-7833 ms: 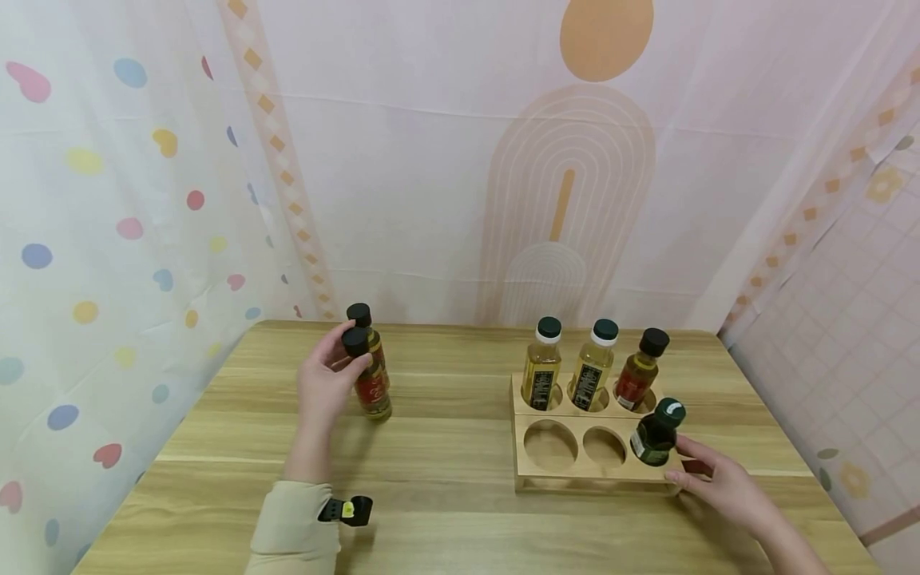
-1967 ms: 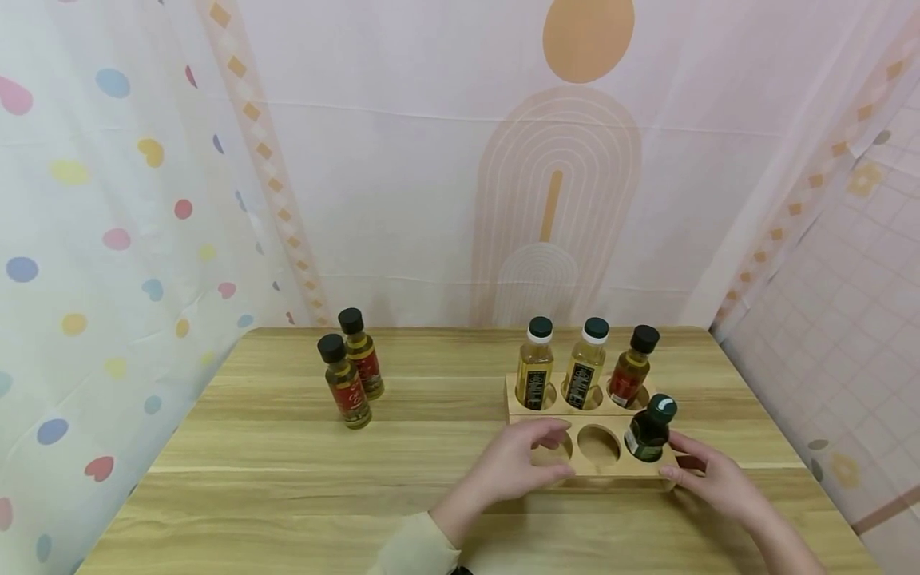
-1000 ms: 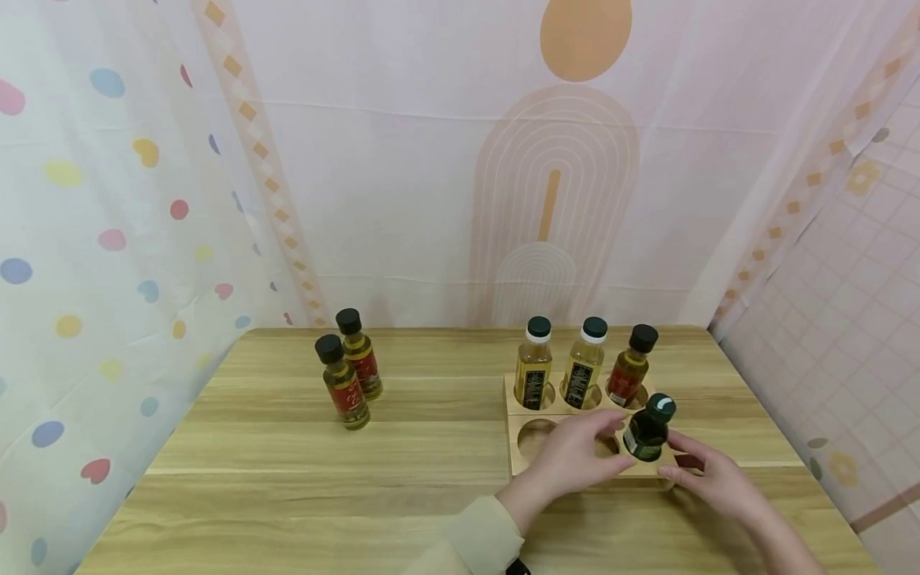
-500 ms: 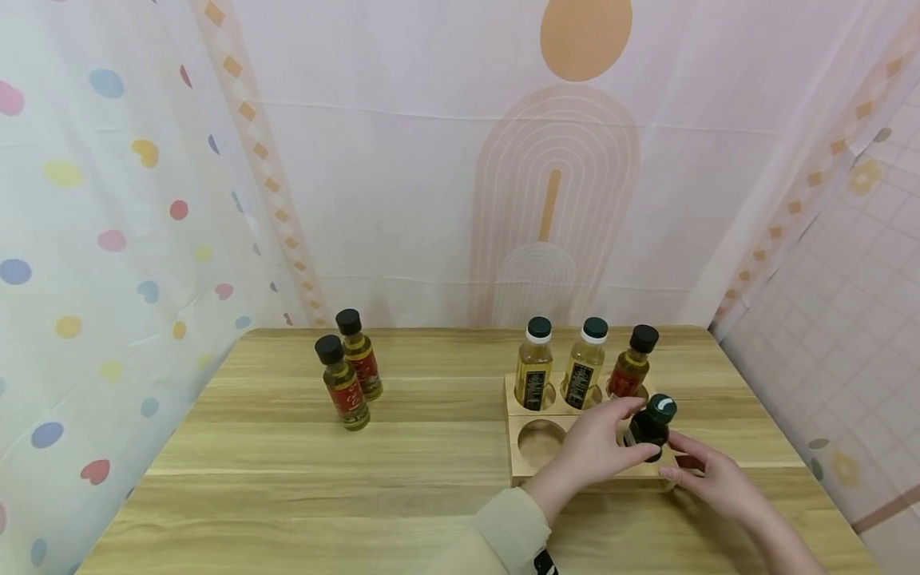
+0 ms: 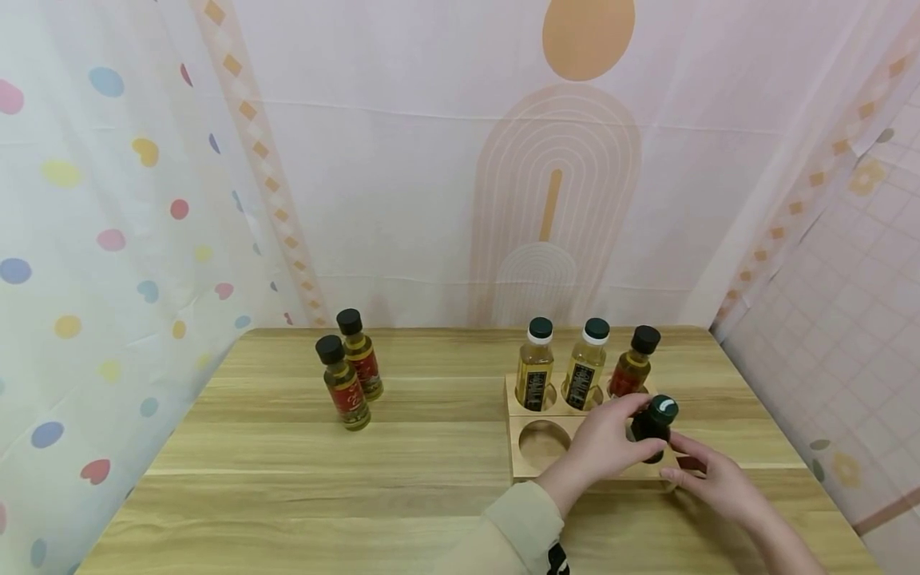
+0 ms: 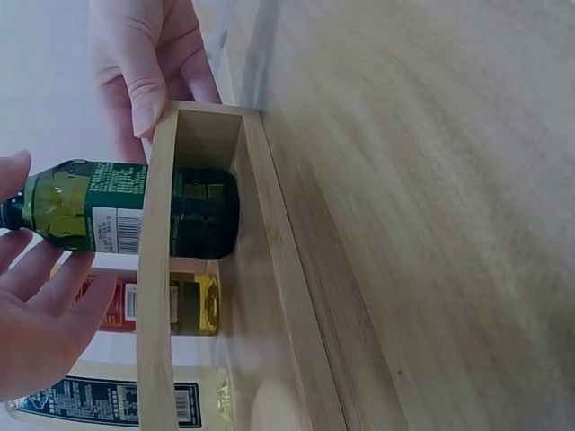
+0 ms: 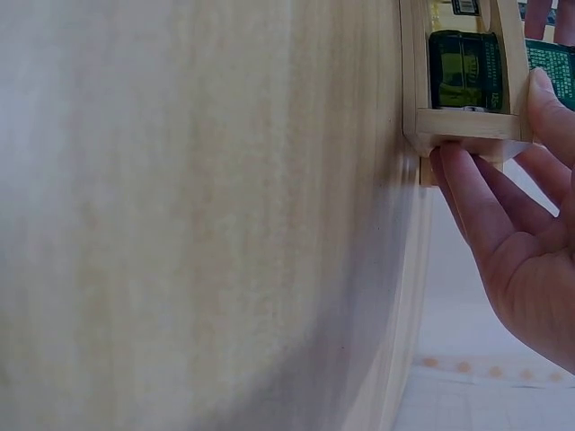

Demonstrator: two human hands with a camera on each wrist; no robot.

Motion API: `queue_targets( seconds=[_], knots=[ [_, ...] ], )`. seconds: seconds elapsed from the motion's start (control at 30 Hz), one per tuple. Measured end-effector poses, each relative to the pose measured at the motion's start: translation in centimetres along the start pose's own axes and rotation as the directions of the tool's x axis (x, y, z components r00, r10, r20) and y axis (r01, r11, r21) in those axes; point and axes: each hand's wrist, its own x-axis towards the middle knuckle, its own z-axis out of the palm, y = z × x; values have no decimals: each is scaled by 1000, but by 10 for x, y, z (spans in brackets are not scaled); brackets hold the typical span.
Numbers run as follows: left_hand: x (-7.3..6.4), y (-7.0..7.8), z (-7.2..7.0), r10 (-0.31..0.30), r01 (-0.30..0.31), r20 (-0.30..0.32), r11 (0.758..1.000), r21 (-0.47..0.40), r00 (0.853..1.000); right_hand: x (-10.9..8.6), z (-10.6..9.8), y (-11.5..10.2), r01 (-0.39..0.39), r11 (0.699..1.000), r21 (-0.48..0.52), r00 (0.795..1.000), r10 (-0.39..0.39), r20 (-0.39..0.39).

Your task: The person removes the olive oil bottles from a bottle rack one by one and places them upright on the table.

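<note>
A dark green oil bottle (image 5: 650, 435) with a green cap stands in the front right hole of a wooden two-tier bottle rack (image 5: 553, 415). My left hand (image 5: 607, 441) has thumb and fingers around the bottle's upper part; in the left wrist view the green bottle's (image 6: 67, 205) base is still inside the rack. My right hand (image 5: 722, 479) grips the rack's right end, thumb on top and fingers beneath in the right wrist view. Behind, two pale oil bottles (image 5: 535, 375) and a red-labelled bottle (image 5: 629, 371) fill the back row. The front middle hole is hidden by my left hand.
Two red-labelled, black-capped oil bottles (image 5: 348, 395) stand close together on the left of the wooden table (image 5: 287, 495). A patterned curtain (image 5: 402, 200) hangs behind the table and along its sides.
My left hand let go of a red-labelled bottle at the left, crossed right over the rack's front row, and closed around the green bottle. My right hand stayed on the rack.
</note>
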Motion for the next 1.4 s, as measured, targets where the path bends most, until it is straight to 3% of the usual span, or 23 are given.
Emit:
queue_targets(
  seconds=[0.7, 1.0, 1.4],
  knots=[
    [8, 7, 7, -42, 37, -44, 995, -96, 998, 0, 1, 2, 15, 1000, -17, 1000, -16, -7],
    [8, 7, 7, -92, 71, -69, 962, -265, 993, 0, 1, 1, 5, 1000, -19, 1000, -5, -15],
    [9, 7, 6, -79, 46, -100, 955, -294, 992, -1, 1, 0, 10, 1000, -14, 1000, -11, -11]
  ],
)
